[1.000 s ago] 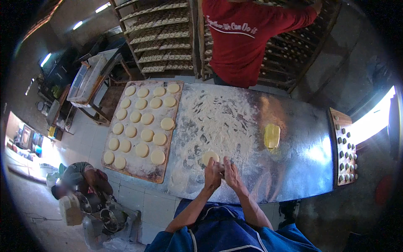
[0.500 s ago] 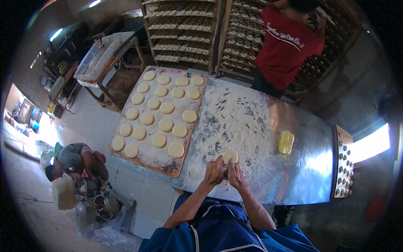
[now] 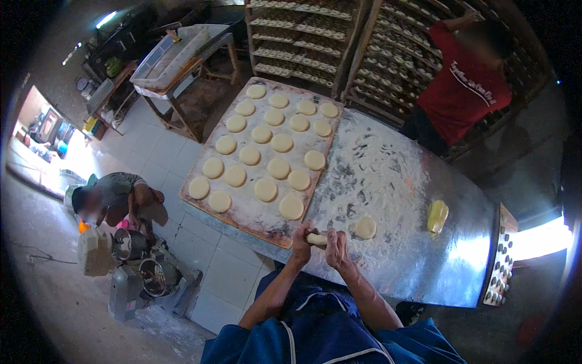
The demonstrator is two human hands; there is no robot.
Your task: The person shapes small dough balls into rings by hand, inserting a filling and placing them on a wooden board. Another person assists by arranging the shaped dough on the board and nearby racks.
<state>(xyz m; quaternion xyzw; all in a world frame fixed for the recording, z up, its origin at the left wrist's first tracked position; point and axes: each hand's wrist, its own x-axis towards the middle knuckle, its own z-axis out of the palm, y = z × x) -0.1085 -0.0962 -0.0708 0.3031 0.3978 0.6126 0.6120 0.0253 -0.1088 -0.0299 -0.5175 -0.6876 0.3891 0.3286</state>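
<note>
Both hands are by the table's near edge, beside the lower right corner of a floured wooden board [image 3: 245, 213]. My left hand [image 3: 299, 244] is closed on one end of a pale, rounded piece [image 3: 316, 239], and my right hand [image 3: 337, 249] grips its other end. Whether that piece is dough or a short roller, I cannot tell. To the right of my right hand a flat dough round [image 3: 365, 227] lies on the floured metal table [image 3: 418, 255]. Several similar dough rounds [image 3: 265, 189] sit in rows on the board.
A yellow block [image 3: 437, 217] rests on the table's right side. Beyond the far edge, a person in a red shirt [image 3: 464, 91] stands at racks [image 3: 303, 36] full of small pieces. At left another person [image 3: 121, 194] bends over mixing machines [image 3: 139, 267]. A narrow board [image 3: 500, 255] holds small pieces at far right.
My hands have moved left and apart, away from the dough round, which now lies free on the table. The pale piece shows between them. The view has shifted, and the person in red has turned.
</note>
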